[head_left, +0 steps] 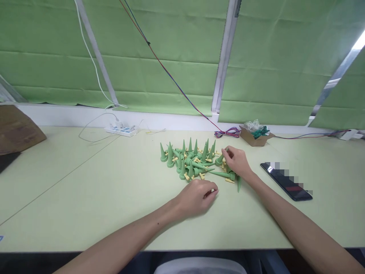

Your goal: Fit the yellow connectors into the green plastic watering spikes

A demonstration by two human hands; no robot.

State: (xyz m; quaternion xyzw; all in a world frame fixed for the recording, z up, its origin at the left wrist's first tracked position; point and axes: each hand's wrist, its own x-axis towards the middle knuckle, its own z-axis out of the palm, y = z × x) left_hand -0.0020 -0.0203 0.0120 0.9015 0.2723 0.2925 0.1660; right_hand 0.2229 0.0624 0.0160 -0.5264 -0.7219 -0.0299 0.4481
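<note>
A cluster of green plastic cone-shaped spikes, several upright and others on their sides, lies mid-table with small yellow valve-like pieces among them. My right hand is at the cluster's right end, thumb and fingers pinched around the tip of an upright green spike. Beneath that hand, more spikes are partly hidden. My left hand rests on the table just in front of the cluster, its fingers curled and the thumb against them. Nothing shows between its fingertips.
A black phone lies right of my right forearm. Behind stand a small cardboard box with clear and green plastic, coiled red-blue wire and a white power strip. A brown cardboard piece is at far left.
</note>
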